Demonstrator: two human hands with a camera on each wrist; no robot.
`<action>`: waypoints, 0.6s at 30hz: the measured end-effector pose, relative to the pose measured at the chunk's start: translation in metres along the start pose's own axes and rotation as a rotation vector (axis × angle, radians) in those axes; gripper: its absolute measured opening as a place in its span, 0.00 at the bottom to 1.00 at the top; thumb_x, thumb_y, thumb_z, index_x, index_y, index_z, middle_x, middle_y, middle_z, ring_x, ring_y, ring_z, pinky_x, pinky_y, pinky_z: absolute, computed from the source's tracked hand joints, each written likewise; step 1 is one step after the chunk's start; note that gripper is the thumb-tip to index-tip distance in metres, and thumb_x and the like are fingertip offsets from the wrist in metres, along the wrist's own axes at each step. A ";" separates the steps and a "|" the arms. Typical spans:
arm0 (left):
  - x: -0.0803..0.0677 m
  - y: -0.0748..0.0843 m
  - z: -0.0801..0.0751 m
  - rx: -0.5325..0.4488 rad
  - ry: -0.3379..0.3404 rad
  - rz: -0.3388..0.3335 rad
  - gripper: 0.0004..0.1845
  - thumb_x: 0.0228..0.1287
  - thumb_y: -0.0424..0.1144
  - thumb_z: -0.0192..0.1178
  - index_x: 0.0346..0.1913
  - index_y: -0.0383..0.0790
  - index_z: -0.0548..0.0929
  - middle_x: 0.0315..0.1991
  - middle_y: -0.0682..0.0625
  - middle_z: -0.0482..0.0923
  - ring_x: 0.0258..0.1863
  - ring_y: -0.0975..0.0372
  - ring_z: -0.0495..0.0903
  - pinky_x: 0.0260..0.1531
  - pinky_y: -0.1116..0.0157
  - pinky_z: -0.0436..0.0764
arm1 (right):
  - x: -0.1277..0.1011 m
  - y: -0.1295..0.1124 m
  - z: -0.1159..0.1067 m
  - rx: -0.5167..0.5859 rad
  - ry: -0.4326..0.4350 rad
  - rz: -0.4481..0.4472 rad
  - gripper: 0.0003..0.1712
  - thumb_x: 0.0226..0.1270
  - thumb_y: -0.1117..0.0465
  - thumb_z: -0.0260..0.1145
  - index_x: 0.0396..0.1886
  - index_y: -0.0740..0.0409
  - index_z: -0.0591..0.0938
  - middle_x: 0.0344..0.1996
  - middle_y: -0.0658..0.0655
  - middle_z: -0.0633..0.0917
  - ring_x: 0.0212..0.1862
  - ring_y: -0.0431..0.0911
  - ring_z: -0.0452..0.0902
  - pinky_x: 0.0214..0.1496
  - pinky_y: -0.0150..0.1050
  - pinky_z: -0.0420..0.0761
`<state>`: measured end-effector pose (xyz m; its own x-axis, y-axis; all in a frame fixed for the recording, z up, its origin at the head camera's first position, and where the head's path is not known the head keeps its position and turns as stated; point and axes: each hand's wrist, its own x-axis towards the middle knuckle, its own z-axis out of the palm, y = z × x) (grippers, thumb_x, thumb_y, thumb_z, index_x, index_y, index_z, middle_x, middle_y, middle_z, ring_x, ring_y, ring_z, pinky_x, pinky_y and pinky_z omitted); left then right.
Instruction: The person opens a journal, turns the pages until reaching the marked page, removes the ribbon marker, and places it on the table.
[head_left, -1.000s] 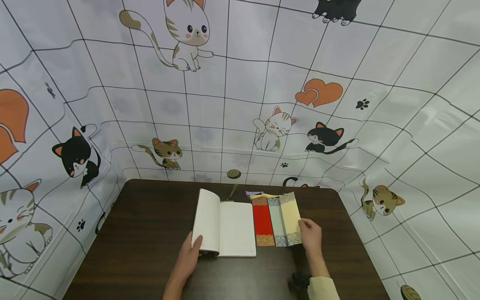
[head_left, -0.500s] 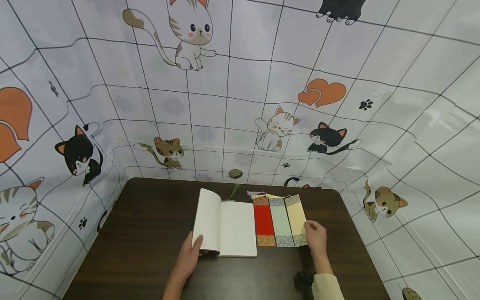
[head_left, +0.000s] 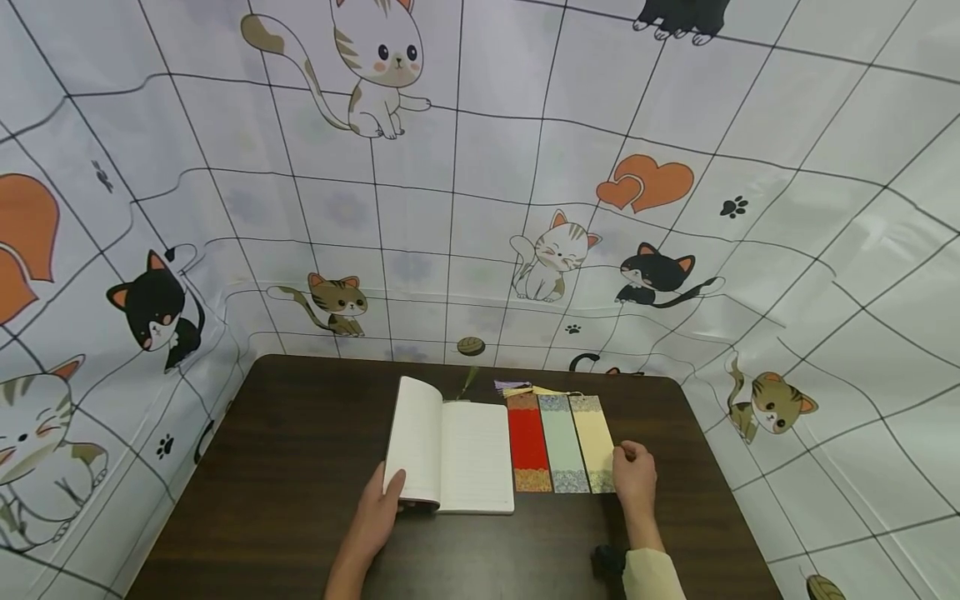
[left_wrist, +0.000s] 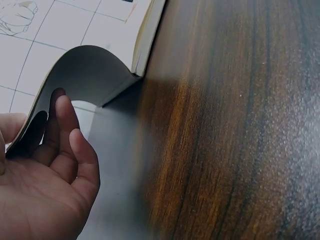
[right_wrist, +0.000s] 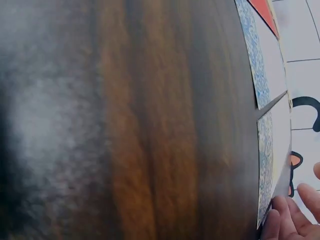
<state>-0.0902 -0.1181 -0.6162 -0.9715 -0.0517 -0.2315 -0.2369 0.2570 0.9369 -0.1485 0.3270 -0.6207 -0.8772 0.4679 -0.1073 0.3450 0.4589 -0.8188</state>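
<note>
Main change is the yellow card [head_left: 592,437]: a second ago it looked lifted and partly over the green card [head_left: 564,442], and now it lies pretty much flat alongside green, just left of the right hand [head_left: 634,479]. My read is the spreading-out is close to done, since the red card [head_left: 528,440], green and yellow make a tidy row between the two hands, each with its front showing. The tassels [head_left: 516,388] are bunched past the top of that row, beyond the hands' reach as they sit now. Pose-wise, the right hand comes in with its back up and fingers bent down by the yellow card's lower outer edge; the right wrist view has fingertips right at that edge, but I honestly can't tell if it's pinching the card or just touching it. The left hand [head_left: 377,508] hasn't really budged: it's gripping the notebook [head_left: 476,458], thumb on the page side and fingers wrapped behind, holding the near half up in a curve while the other half rests on the counter [head_left: 300,467]. So the notebook is propped open just right of that hand, with the red card right beside it.
</note>
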 end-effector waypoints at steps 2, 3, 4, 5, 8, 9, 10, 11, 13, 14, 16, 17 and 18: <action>0.000 0.000 0.000 0.000 0.004 0.004 0.31 0.89 0.52 0.47 0.81 0.34 0.63 0.72 0.33 0.74 0.62 0.49 0.79 0.52 0.56 0.82 | -0.001 0.000 0.002 0.018 0.009 -0.006 0.28 0.85 0.55 0.53 0.73 0.68 0.74 0.67 0.73 0.74 0.65 0.69 0.72 0.63 0.66 0.73; 0.000 0.001 -0.001 -0.003 0.005 0.006 0.31 0.89 0.51 0.47 0.81 0.34 0.63 0.71 0.33 0.75 0.60 0.49 0.79 0.51 0.57 0.82 | -0.001 0.001 0.003 0.025 0.017 -0.011 0.28 0.85 0.55 0.53 0.73 0.68 0.74 0.68 0.73 0.73 0.64 0.69 0.72 0.63 0.66 0.73; 0.000 0.001 -0.001 -0.006 0.005 0.006 0.31 0.89 0.51 0.47 0.81 0.34 0.63 0.71 0.33 0.75 0.60 0.50 0.79 0.50 0.58 0.81 | -0.001 0.001 0.004 0.030 0.026 -0.017 0.27 0.85 0.56 0.54 0.73 0.69 0.74 0.68 0.73 0.72 0.64 0.68 0.72 0.63 0.66 0.73; 0.000 0.002 -0.001 -0.007 0.004 0.008 0.31 0.89 0.50 0.47 0.81 0.33 0.63 0.70 0.33 0.75 0.60 0.50 0.79 0.49 0.58 0.81 | -0.001 0.001 0.006 0.030 0.033 -0.024 0.27 0.84 0.56 0.54 0.72 0.69 0.74 0.69 0.74 0.71 0.64 0.68 0.72 0.62 0.66 0.73; 0.001 0.001 -0.001 -0.011 0.003 0.002 0.32 0.89 0.51 0.47 0.82 0.33 0.62 0.72 0.33 0.74 0.60 0.50 0.79 0.49 0.60 0.81 | -0.003 -0.001 0.011 0.026 0.072 -0.049 0.25 0.83 0.57 0.54 0.69 0.69 0.76 0.70 0.74 0.70 0.64 0.67 0.72 0.62 0.66 0.73; 0.001 0.001 -0.001 -0.014 0.001 0.007 0.32 0.89 0.50 0.47 0.82 0.32 0.61 0.72 0.32 0.74 0.60 0.50 0.79 0.49 0.59 0.81 | -0.004 -0.002 0.013 0.024 0.088 -0.058 0.24 0.83 0.57 0.55 0.68 0.68 0.77 0.70 0.74 0.70 0.65 0.68 0.71 0.64 0.67 0.72; 0.002 0.001 -0.001 -0.013 0.000 0.010 0.32 0.89 0.51 0.47 0.82 0.32 0.61 0.72 0.32 0.74 0.59 0.50 0.79 0.48 0.59 0.81 | -0.005 -0.003 0.016 0.022 0.110 -0.069 0.24 0.82 0.57 0.55 0.67 0.68 0.78 0.70 0.74 0.71 0.67 0.68 0.70 0.66 0.69 0.69; 0.002 0.000 -0.001 -0.014 -0.001 0.011 0.33 0.89 0.51 0.47 0.82 0.32 0.61 0.71 0.32 0.74 0.59 0.51 0.79 0.48 0.60 0.81 | -0.007 -0.004 0.018 0.022 0.124 -0.079 0.23 0.82 0.57 0.55 0.66 0.67 0.79 0.70 0.73 0.72 0.68 0.69 0.69 0.69 0.70 0.66; 0.003 -0.001 0.000 -0.020 -0.002 0.012 0.32 0.89 0.51 0.47 0.81 0.32 0.62 0.69 0.33 0.76 0.56 0.53 0.80 0.46 0.60 0.81 | -0.011 -0.007 0.024 0.041 0.140 -0.102 0.22 0.81 0.57 0.55 0.64 0.66 0.80 0.70 0.72 0.73 0.72 0.70 0.66 0.73 0.73 0.59; 0.002 -0.001 0.000 -0.023 -0.002 0.016 0.32 0.89 0.51 0.47 0.81 0.31 0.62 0.68 0.33 0.76 0.54 0.54 0.80 0.45 0.60 0.81 | -0.014 -0.009 0.027 0.045 0.148 -0.114 0.21 0.81 0.58 0.56 0.64 0.65 0.81 0.70 0.71 0.74 0.73 0.70 0.65 0.74 0.73 0.56; 0.002 -0.001 0.000 -0.025 0.002 0.012 0.30 0.89 0.50 0.48 0.79 0.32 0.64 0.65 0.34 0.77 0.52 0.55 0.81 0.44 0.60 0.81 | -0.018 -0.012 0.035 0.067 0.135 -0.138 0.20 0.82 0.59 0.56 0.63 0.65 0.82 0.71 0.70 0.74 0.74 0.69 0.64 0.75 0.73 0.55; 0.003 -0.001 0.000 -0.027 0.004 0.011 0.30 0.89 0.50 0.48 0.79 0.32 0.64 0.66 0.34 0.77 0.52 0.55 0.80 0.44 0.60 0.81 | -0.020 -0.013 0.039 0.077 0.117 -0.148 0.19 0.82 0.60 0.56 0.63 0.65 0.82 0.71 0.70 0.73 0.75 0.68 0.63 0.76 0.71 0.56; 0.003 -0.002 0.000 -0.026 0.005 0.013 0.30 0.89 0.50 0.48 0.79 0.31 0.64 0.66 0.34 0.77 0.52 0.55 0.81 0.44 0.60 0.82 | -0.022 -0.016 0.043 0.087 0.101 -0.161 0.19 0.83 0.60 0.56 0.63 0.65 0.82 0.71 0.69 0.74 0.75 0.68 0.63 0.76 0.70 0.58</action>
<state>-0.0926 -0.1184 -0.6184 -0.9744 -0.0533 -0.2184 -0.2248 0.2322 0.9463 -0.1490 0.2767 -0.6298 -0.8792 0.4693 0.0820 0.1694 0.4688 -0.8669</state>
